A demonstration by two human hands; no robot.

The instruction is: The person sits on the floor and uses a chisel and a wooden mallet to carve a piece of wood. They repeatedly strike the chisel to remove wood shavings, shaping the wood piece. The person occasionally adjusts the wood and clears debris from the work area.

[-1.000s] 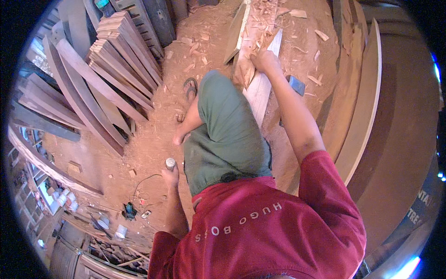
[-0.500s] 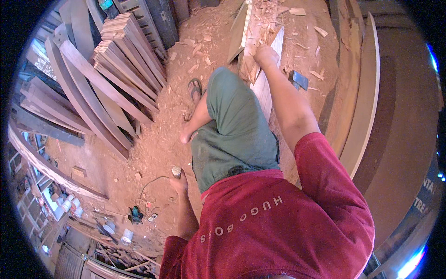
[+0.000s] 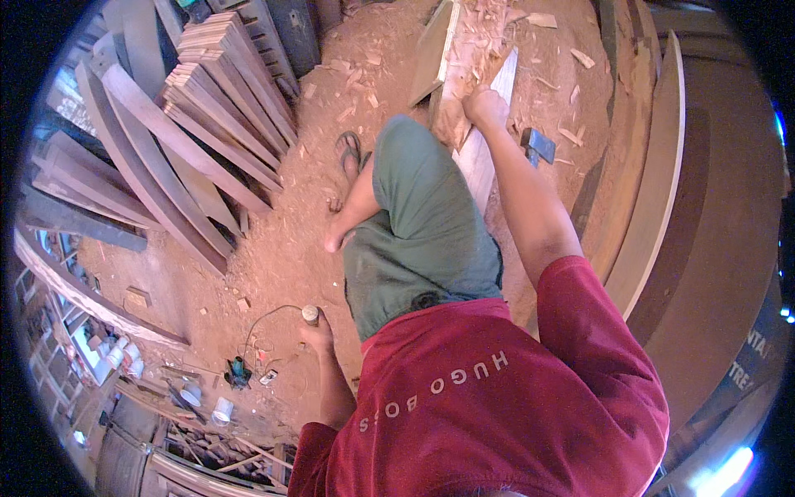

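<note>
My right hand (image 3: 485, 108) has its fingers curled down on the chipped end of a wooden board (image 3: 465, 79) strewn with shavings; what they grip is unclear. A paler plank (image 3: 472, 166) lies beside it. Right of my forearm lies a metal-headed tool, apparently a mallet or hammer (image 3: 540, 145). My left hand (image 3: 317, 330) is closed on a short cylinder (image 3: 310, 314) with a pale top, low beside my green-clad hip. A thin cord (image 3: 269, 313) curves from near that cylinder to a dark green object (image 3: 238, 373) on the floor.
Stacked curved slats (image 3: 215, 91) lean at upper left, with a long curved piece (image 3: 99, 306) below. Long boards (image 3: 646, 190) run along the right. Sandals (image 3: 352, 153) lie by my bare foot. White containers (image 3: 222, 412) and scraps are at lower left, on the chip-covered dirt floor (image 3: 290, 240).
The view has shifted slightly, so most things appear a little further right. Both hands keep nearly the same places and grips, with at most a small movement of the right one.
</note>
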